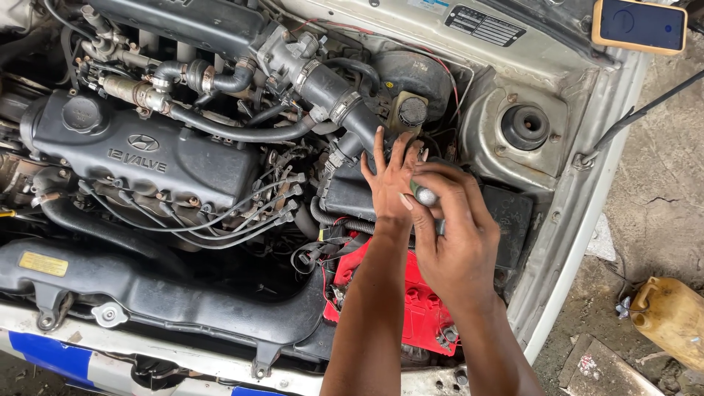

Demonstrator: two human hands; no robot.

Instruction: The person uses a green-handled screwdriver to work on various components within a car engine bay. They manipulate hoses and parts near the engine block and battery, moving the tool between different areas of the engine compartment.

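I look down into a car's open engine bay. My left hand lies flat with fingers spread on the black air filter box, just below the ribbed black intake hose. My right hand is closed around a tool handle with a grey-green rounded end, held upright beside the left hand. The tool's tip is hidden behind my hands. A red-topped battery sits under both forearms.
The black engine valve cover with grey ignition leads fills the left. A strut tower is at the right. A phone in an orange case rests on the body edge. A yellow jerrycan stands on the ground.
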